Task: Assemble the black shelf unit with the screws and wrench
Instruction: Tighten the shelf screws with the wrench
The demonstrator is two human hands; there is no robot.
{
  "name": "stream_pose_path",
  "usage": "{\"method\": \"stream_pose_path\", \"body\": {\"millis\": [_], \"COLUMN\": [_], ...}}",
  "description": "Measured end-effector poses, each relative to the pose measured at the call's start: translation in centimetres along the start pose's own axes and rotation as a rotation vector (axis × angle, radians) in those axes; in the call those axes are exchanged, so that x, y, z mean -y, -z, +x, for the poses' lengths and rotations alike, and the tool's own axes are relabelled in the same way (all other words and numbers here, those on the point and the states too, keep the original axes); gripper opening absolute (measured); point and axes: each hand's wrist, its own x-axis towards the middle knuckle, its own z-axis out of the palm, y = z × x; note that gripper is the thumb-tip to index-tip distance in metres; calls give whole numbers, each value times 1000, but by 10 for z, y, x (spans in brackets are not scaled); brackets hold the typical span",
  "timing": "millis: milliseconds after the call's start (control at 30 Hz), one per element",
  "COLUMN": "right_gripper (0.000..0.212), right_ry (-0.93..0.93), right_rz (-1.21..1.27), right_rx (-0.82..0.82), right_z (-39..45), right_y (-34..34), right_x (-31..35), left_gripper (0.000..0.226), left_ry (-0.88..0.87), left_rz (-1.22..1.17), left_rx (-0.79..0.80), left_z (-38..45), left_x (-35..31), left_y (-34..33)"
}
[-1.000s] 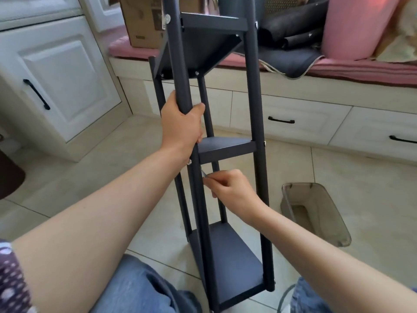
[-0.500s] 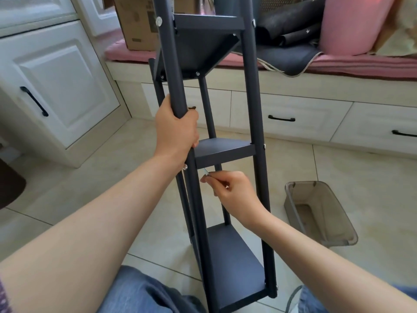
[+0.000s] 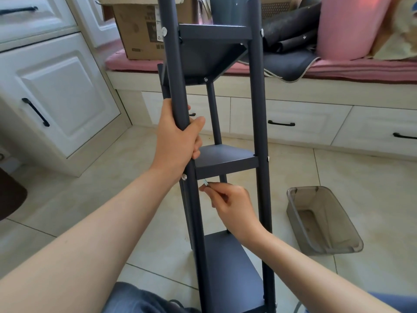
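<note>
Beige floor tiles [image 3: 352, 177] run back to white cabinets and a pink-cushioned bench [image 3: 338, 68] across the top of the frame. The black shelf unit [image 3: 225, 159] stands at centre. The left hand [image 3: 178, 141] wraps its near-left post above the middle shelf. The right hand [image 3: 232, 206], just below that shelf, pinches a small wrench [image 3: 206, 182] between curled fingers. A clear bin [image 3: 325, 220] sits at lower right.
</note>
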Motion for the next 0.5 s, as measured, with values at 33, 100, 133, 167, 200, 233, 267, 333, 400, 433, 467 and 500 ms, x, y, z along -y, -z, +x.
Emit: {"method": "stream_pose_path", "body": {"millis": [33,100,133,167,200,233,267,333,400,433,467,500], "right_gripper": [22,21,20,20,21,22,22,17,16,18,20,21], "right_ry": [14,40,51,61,71,85,100,128,154,163,170,177], "right_rz": [-6,-23,-39,-58,-79,-99,-119,-156,-190,-196,-200,-204], "right_rx": [-8,-26,-32,-33,-31,-27,-24,-20,-32,-47,-67,-88], "right_z": [0,0,0,1,2,4,5,8,9,8,7,6], "right_y": [0,0,0,0,1,2,4,6,5,4,2,0], "right_x": [-1,-3,-4,-5,-5,-6,-6,-7,-8,-8,-9,-10], "left_gripper": [22,22,21,21,21,21,21,20,19,19,19,19], "left_ry": [4,5,3,2,1,1,0,1,0,-1,-1,0], "left_rz": [-5,-11,-13,-15,-16,-17,-18,-21,-22,-20,-18,-15], "left_rx": [1,5,7,9,11,13,14,15,17,19,21,23], "left_z": [0,0,0,0,1,1,1,1,1,1,1,1], "left_x": [0,0,0,0,1,1,1,1,2,2,2,2], "left_y": [0,0,-1,-1,-1,-1,-1,-1,0,0,0,-1]}}
